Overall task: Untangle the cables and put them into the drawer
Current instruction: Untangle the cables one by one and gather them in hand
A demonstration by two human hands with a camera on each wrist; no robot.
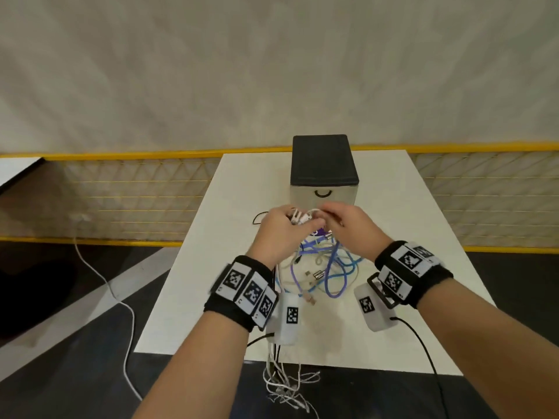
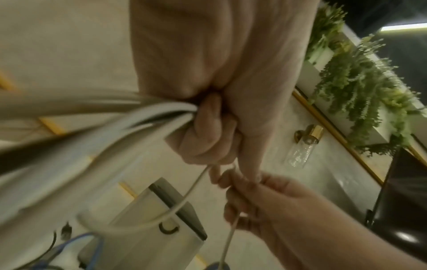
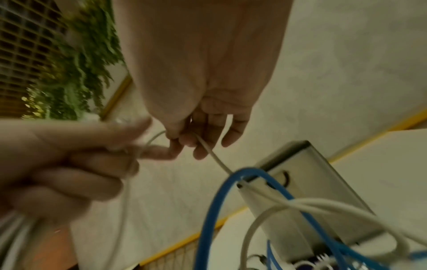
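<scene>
We find both hands raised over the table [image 1: 236, 189], just in front of the drawer unit [image 1: 324, 176], whose drawer [image 1: 323, 196] is closed. The left hand [image 1: 279, 229] is fisted round a bundle of white cable [image 2: 148, 117]; the strands leave the fist toward the wrist, and one thin strand runs on to the other hand. The right hand [image 1: 352, 225] pinches that thin white strand [image 3: 213, 155] between thumb and forefinger, the other fingers loosely extended. The rest of the tangle [image 1: 320, 267], blue cable [image 1: 334, 279] looped through white, lies on the table between the wrists, and some white loops hang over the near edge.

In our judgement the step in hand is drawing one white cable free of the knot. To do it well, we would let the left hand serve as anchor only and relax it enough that the strand slides. We would pull with the right hand slowly and along the cable's run, not across the blue loop it passes beside in the right wrist view. If the plug snags, feed slack back rather than tug. The drawer must be opened before anything can be stowed.
</scene>
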